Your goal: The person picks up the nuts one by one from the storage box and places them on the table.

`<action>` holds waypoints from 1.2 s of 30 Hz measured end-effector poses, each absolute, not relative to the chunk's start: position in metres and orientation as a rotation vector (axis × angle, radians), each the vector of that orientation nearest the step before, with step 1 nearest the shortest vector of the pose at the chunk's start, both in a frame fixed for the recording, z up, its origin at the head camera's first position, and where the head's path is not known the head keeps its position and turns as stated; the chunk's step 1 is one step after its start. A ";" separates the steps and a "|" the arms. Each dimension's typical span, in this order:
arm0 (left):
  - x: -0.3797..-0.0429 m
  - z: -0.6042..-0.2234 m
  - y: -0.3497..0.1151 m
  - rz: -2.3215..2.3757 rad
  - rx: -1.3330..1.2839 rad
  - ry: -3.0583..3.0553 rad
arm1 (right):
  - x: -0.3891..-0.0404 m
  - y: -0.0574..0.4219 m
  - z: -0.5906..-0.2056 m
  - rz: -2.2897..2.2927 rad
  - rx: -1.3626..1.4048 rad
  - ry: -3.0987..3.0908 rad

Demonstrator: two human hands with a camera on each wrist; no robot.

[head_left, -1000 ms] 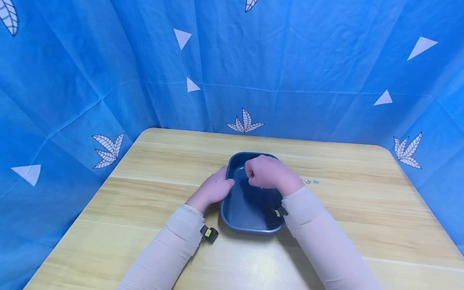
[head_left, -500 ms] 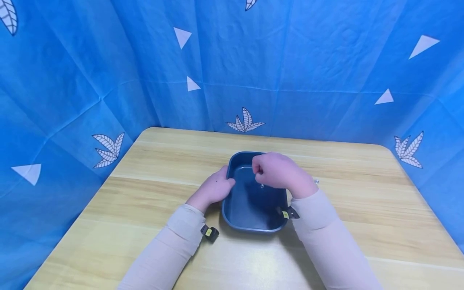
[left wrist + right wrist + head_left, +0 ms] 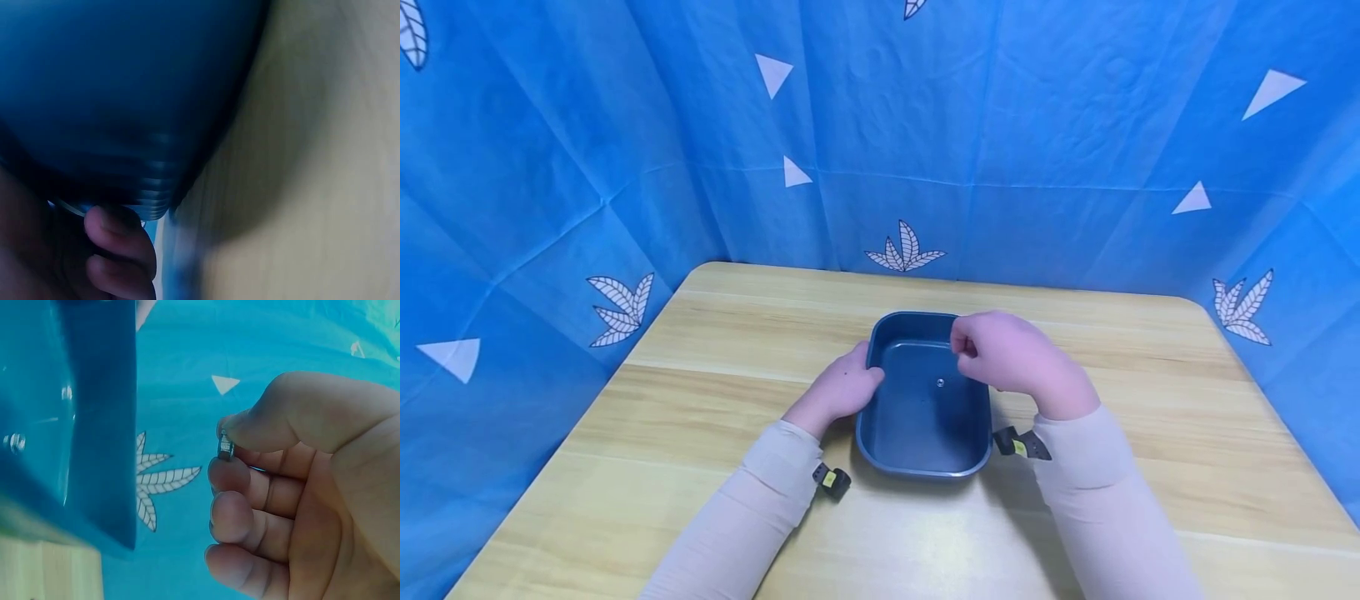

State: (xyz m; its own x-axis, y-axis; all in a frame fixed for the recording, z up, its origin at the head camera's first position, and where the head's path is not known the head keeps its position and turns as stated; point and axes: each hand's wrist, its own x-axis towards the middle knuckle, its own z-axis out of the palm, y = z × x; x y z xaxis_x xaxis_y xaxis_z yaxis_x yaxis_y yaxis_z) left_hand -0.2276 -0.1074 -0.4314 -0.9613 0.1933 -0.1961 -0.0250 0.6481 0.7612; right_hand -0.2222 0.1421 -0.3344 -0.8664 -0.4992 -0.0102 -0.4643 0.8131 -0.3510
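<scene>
A deep, dark blue rectangular tray [image 3: 925,433] with rounded corners stands on the table. My left hand [image 3: 842,385] grips its left side, thumb over the rim; in the left wrist view curled fingertips [image 3: 119,240] show by the tray's outer wall [image 3: 125,75]. Inside the tray lies one small silver nut [image 3: 940,382], blurred in the right wrist view. At the tray's right rim my right hand [image 3: 1011,354] hovers. Between thumb and forefinger it pinches another small silver nut [image 3: 225,445], seen edge-on in the right wrist view; from the head this nut is hidden.
Wood-grain table [image 3: 760,325] surrounds the tray. Behind it hangs a blue curtain [image 3: 1060,125] with white leaves and triangles. A small black wrist camera [image 3: 833,482] hangs by the left sleeve, another wrist camera [image 3: 1018,444] beside the tray's right wall.
My right hand has moved right, from over the tray's middle to its right rim. The nut inside has come into sight; the small metal pieces right of the tray are now hidden. The left hand stays.
</scene>
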 end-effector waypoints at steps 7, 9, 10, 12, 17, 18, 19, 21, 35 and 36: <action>-0.227 -0.431 -0.106 1.206 0.139 2.606 | -0.221 0.157 -0.342 -0.538 -0.754 2.893; -0.227 -0.430 -0.106 1.213 0.136 2.599 | -0.221 0.162 -0.345 -0.540 -0.751 2.897; -0.226 -0.430 -0.106 1.220 0.135 2.593 | -0.221 0.165 -0.347 -0.544 -0.750 2.898; -0.226 -0.429 -0.106 1.228 0.136 2.588 | -0.221 0.172 -0.350 -0.547 -0.741 2.902; -0.225 -0.427 -0.105 1.236 0.134 2.585 | -0.221 0.189 -0.353 -0.562 -0.711 2.902; -0.225 -0.426 -0.105 1.237 0.134 2.584 | -0.221 0.192 -0.354 -0.563 -0.703 2.898; -0.225 -0.426 -0.105 1.239 0.132 2.581 | -0.220 0.195 -0.354 -0.561 -0.697 2.894; -0.225 -0.426 -0.105 1.238 0.136 2.581 | -0.220 0.201 -0.354 -0.547 -0.676 2.887; -0.224 -0.427 -0.107 1.232 0.136 2.587 | -0.225 0.234 -0.360 -0.526 -0.484 2.819; -0.224 -0.427 -0.107 1.235 0.136 2.585 | -0.225 0.235 -0.362 -0.530 -0.462 2.800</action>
State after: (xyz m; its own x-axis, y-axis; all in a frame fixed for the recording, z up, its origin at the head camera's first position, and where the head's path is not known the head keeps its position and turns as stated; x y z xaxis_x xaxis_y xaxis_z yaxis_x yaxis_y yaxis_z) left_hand -0.2239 -0.1070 -0.4272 -0.9583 0.2001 -0.2038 -0.0328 0.6318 0.7745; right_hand -0.2252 0.2353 -0.3619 -0.9172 -0.3518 -0.1870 -0.2592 0.8833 -0.3906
